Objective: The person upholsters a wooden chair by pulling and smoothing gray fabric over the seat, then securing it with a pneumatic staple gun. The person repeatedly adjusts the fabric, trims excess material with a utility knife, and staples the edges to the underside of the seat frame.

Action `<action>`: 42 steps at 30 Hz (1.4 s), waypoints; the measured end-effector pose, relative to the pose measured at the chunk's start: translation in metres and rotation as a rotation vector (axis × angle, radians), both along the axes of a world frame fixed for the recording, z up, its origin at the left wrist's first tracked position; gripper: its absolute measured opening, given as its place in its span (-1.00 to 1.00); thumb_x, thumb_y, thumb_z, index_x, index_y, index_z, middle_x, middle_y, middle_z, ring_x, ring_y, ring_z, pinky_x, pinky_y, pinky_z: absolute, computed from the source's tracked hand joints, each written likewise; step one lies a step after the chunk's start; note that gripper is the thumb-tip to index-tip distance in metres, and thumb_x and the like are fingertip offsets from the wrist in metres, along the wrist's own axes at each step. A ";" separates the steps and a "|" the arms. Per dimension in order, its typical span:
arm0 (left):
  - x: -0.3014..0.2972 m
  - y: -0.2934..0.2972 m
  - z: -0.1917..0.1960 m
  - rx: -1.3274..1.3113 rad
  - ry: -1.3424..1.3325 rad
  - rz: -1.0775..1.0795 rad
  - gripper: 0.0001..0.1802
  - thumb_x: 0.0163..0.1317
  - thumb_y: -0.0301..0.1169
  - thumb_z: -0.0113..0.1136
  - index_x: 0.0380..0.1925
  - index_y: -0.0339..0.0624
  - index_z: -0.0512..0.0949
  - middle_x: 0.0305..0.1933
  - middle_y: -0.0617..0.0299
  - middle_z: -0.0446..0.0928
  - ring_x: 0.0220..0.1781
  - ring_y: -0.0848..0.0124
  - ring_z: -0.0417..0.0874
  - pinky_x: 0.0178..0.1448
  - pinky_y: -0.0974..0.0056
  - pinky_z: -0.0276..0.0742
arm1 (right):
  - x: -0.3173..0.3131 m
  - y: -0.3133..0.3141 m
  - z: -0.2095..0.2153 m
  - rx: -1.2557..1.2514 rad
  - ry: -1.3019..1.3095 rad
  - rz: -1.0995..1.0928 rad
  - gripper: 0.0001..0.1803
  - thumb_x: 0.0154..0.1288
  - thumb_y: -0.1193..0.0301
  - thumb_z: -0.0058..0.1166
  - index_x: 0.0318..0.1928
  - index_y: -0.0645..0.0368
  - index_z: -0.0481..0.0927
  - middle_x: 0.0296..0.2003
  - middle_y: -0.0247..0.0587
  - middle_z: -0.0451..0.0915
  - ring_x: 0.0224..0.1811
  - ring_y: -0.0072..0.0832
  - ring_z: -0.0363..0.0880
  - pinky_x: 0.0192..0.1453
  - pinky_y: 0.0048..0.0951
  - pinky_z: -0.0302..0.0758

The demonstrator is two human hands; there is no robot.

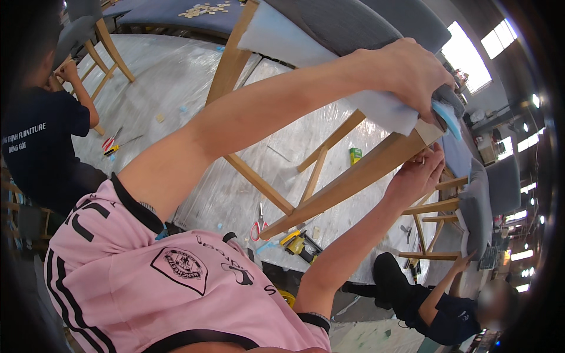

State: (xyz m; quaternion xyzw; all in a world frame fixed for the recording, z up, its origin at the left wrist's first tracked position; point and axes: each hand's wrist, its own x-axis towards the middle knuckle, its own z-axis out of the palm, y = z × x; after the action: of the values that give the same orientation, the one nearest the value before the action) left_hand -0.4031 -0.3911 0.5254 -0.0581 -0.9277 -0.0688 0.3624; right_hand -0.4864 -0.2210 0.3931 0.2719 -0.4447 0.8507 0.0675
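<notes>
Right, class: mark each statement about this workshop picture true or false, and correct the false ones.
1. The left hand grips grey fabric at the chair's edge. True.
2. The chair frame is black metal. False: it is light wood.
3. Red-handled scissors lie on the plastic-covered table. True.
4. The right hand holds the scissors. False: it is up at the chair frame.
5. A small green box stands on the table. True.

L hand [412, 73] grips grey chair [353, 26] fabric; R hand [419, 173] under wooden frame [353, 179].
</notes>
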 end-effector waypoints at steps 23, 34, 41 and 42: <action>-0.003 -0.006 0.002 -0.009 -0.040 -0.009 -0.23 -0.05 0.08 0.57 0.16 -0.04 0.68 -0.05 0.10 0.75 -0.03 0.14 0.78 0.10 0.15 0.64 | 0.086 0.223 -0.563 1.648 -0.327 -0.302 -0.51 0.23 0.31 0.24 0.14 0.25 0.56 -0.05 0.11 0.67 0.06 0.05 0.60 0.22 0.02 0.52; -0.002 -0.010 0.005 0.032 -0.080 0.000 -0.18 -0.08 0.08 0.58 0.17 -0.11 0.67 0.00 0.05 0.75 -0.01 0.12 0.79 0.13 0.13 0.65 | 0.077 0.236 -0.562 2.143 0.298 -0.129 -0.58 0.12 0.32 0.26 0.02 0.13 0.60 0.05 0.05 0.62 0.18 -0.01 0.53 0.31 -0.02 0.43; -0.006 -0.009 0.003 0.009 -0.046 -0.002 -0.20 -0.08 0.07 0.59 0.16 -0.09 0.67 -0.03 0.08 0.75 -0.02 0.14 0.79 0.12 0.14 0.65 | 0.056 0.241 -0.528 2.117 0.097 0.295 -0.22 -0.05 0.04 0.42 0.10 0.35 0.57 0.09 0.21 0.64 0.26 0.15 0.52 0.37 0.03 0.47; -0.004 -0.009 0.003 0.012 -0.044 0.004 -0.21 -0.07 0.07 0.59 0.16 -0.09 0.67 -0.04 0.09 0.75 -0.02 0.14 0.79 0.12 0.14 0.65 | 0.056 0.243 -0.524 2.104 0.065 0.290 -0.21 -0.05 0.03 0.42 0.10 0.36 0.57 0.07 0.22 0.64 0.25 0.18 0.52 0.38 0.04 0.46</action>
State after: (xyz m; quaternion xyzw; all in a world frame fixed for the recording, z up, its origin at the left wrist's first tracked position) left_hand -0.4066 -0.3998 0.5285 -0.0525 -0.9351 -0.0748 0.3424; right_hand -0.4300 0.0224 -0.1305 0.2665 -0.9181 0.0303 -0.2917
